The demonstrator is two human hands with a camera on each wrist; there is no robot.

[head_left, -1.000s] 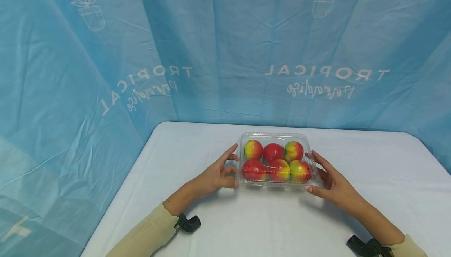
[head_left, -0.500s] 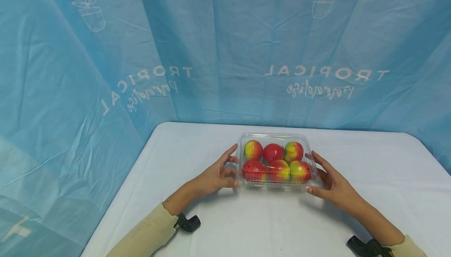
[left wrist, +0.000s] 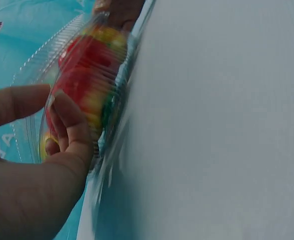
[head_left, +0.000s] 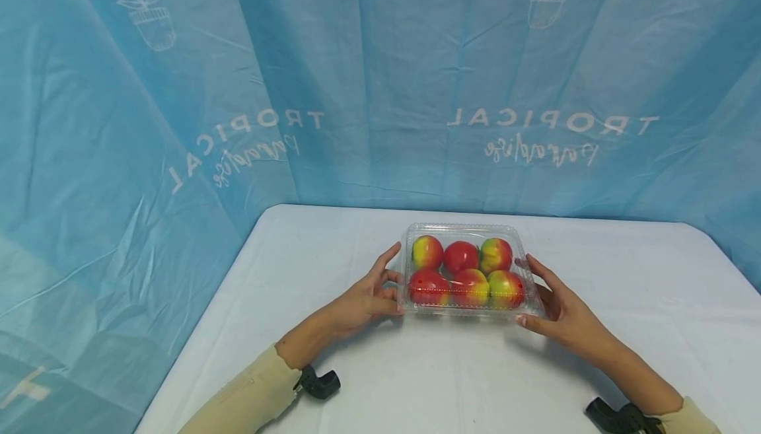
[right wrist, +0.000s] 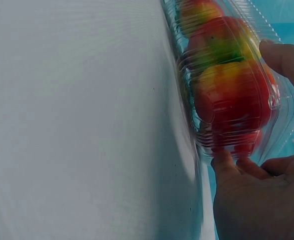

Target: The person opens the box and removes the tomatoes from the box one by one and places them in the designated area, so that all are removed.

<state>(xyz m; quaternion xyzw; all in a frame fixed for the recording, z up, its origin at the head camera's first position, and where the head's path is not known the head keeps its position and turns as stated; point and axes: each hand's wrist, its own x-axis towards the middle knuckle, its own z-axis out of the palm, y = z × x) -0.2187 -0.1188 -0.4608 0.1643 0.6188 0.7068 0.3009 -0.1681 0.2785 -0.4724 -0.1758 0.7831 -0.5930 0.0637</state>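
A clear plastic clamshell box [head_left: 464,229] with a ridged rim sits on the white table, its lid down. Several red-and-yellow apples [head_left: 470,288] fill it in two rows. At its left end, my left hand [head_left: 362,298] holds the rim with thumb and curled fingers, the index finger stretched out along the side. Around the right end, my right hand [head_left: 565,312] grips the edge, thumb at the front corner and fingers along the side. The left wrist view shows the left thumb [left wrist: 71,122] close against the box wall. In the right wrist view, fingertips [right wrist: 222,157] touch the box's lower edge.
White cloth covers the table [head_left: 416,381]. Blue curtains [head_left: 404,77] printed with white lettering hang behind it and to the left. Black wrist mounts [head_left: 319,381] sit on both forearms, over beige sleeves [head_left: 250,394].
My left thumb and fingers have shifted slightly in against the rim of the box. The box and my right hand stay where they were.
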